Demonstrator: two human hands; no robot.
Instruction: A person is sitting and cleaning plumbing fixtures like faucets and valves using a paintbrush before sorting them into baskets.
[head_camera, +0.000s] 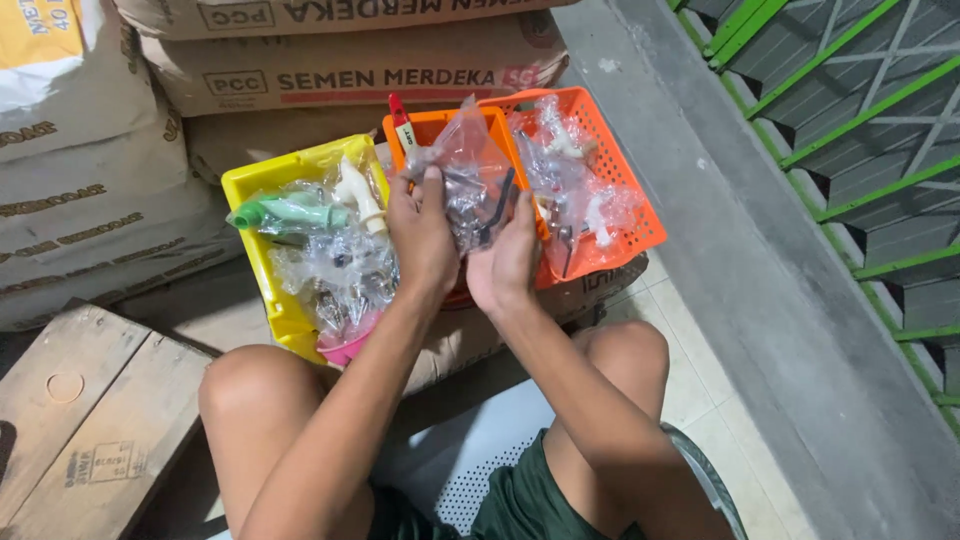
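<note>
A yellow basket (262, 190) and an orange basket (620, 190) hold bagged fittings, while the left hand (420, 235) and right hand (505, 260), fingers curled, grip a clear bag (470, 175) of dark metal parts.

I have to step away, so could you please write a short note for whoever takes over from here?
Left hand and right hand together grip a clear plastic bag of small dark metal parts over the orange basket.
The orange basket holds more clear bags; the yellow basket beside it holds bags with green and white pipe fittings.
Both baskets sit on stacked sacks.
Done: cannot tell.
Left: the held bag has not yet been set down.
</note>
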